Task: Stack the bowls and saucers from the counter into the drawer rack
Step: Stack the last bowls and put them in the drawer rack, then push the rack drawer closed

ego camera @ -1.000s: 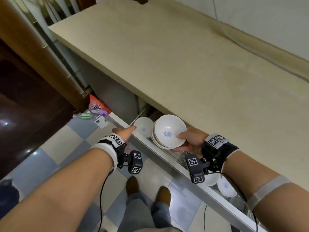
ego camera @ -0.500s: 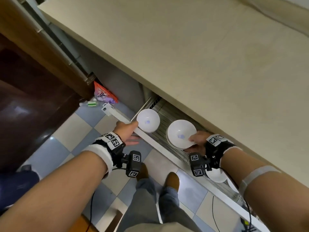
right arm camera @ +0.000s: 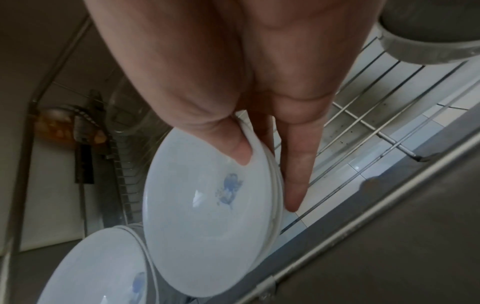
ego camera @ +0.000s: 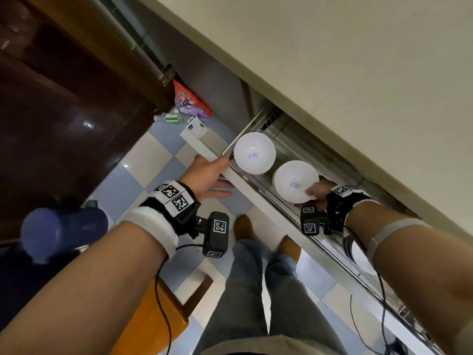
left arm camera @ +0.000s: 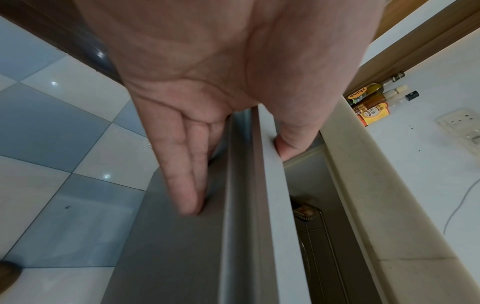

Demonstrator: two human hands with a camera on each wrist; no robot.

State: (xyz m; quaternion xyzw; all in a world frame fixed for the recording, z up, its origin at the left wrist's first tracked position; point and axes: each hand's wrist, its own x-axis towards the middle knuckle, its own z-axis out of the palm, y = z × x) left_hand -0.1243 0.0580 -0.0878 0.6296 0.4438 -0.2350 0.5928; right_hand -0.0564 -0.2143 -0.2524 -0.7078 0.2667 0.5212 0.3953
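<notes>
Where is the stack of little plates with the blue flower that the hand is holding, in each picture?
Head view: the held saucer stack sits right of centre, over the drawer rack, pinched by the right hand.
Left wrist view: not in it; only the left hand on the drawer front.
Right wrist view: centre, the held saucer stack with the thumb on top.
Shared landmark: the drawer front, in all three views.
</notes>
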